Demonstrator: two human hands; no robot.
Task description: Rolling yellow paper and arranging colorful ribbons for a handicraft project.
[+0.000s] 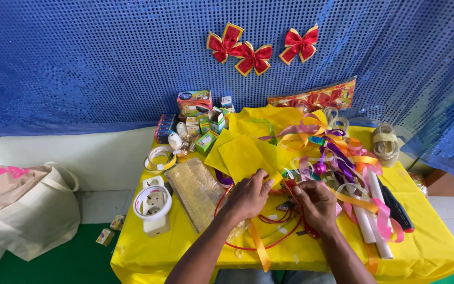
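- Both of my hands work low at the desk [148, 257] front: my left hand [249, 197] and right hand [315, 205] each keep a narrow grip on the red ribbon [290, 185] between them
- Slack from that ribbon loops beneath my wrists, and I judge it could snag and tug the pinch loose
- Just beyond, the tangled ribbon pile [332, 152] could catch on it
- Farthest, three red bows [253, 58] hang on the blue sequin backdrop [80, 63]
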